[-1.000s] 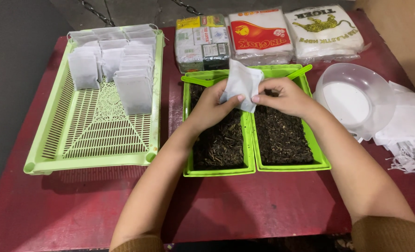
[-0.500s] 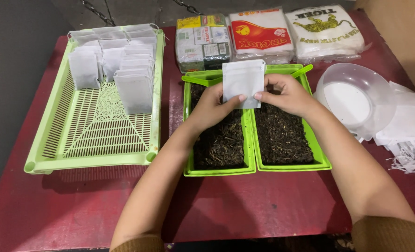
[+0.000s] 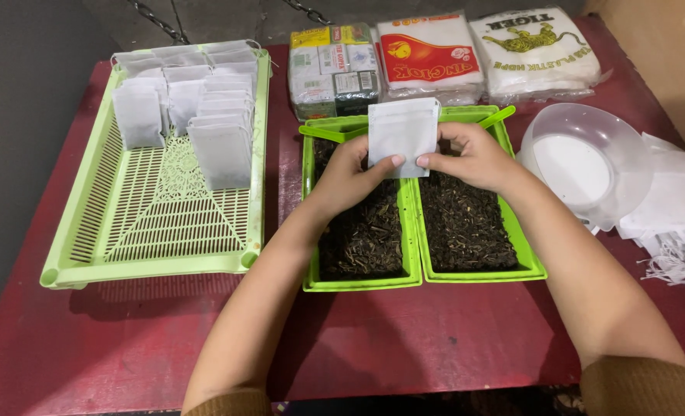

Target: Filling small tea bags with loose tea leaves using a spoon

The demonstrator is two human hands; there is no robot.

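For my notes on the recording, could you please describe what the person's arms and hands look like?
Both forearms are bare. The left hand and right hand wear no gloves, and no rings show. Mustard-brown sleeve cuffs, pushed up toward the elbows, show at the bottom edge.

Lighting even and moderately bright, from overhead. Soft shadow falls toward the viewer under the lattice tray (image 3: 150,223) onto the bench (image 3: 435,347). Mild glare on the plastic-wrapped packs (image 3: 535,50). Focus sharp throughout; far left background dim.
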